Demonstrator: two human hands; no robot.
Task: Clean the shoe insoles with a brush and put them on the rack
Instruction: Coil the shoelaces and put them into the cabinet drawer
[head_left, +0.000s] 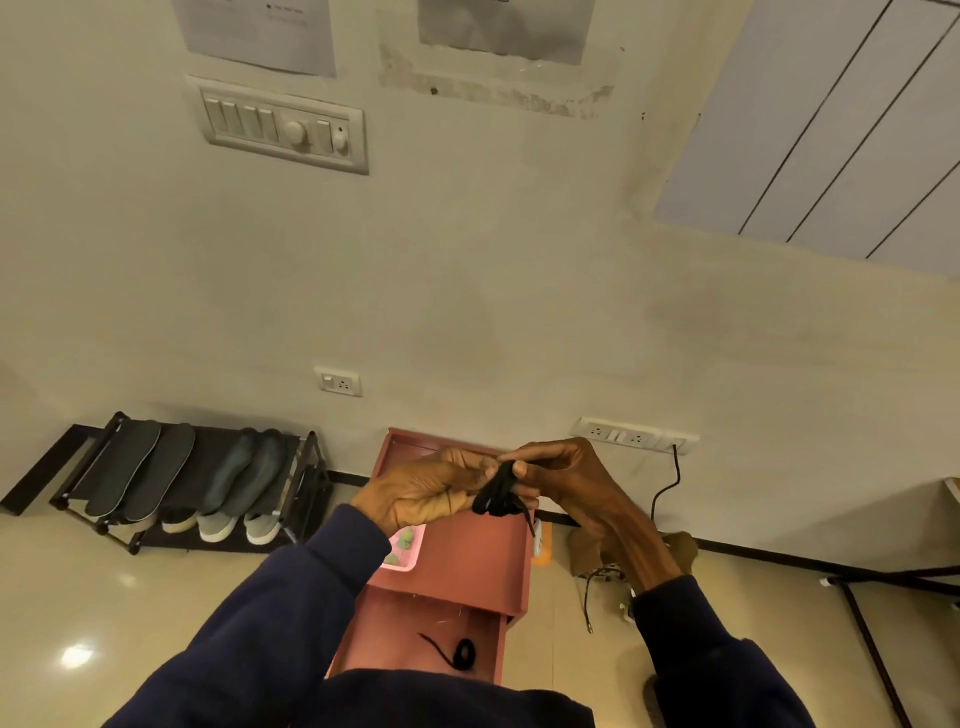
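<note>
Head view, insoles (136, 467) on rack (310, 457), left of left hand (423, 492) gripping lace (497, 494)

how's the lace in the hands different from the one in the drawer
The held lace is up in the air, pinched between the left hand and right hand; the drawer lace lies loose on the drawer floor. The held lace is bunched into a thick bundle with one end hanging; the drawer lace is a small flat coil with a tail trailing out. Both are black.
</note>
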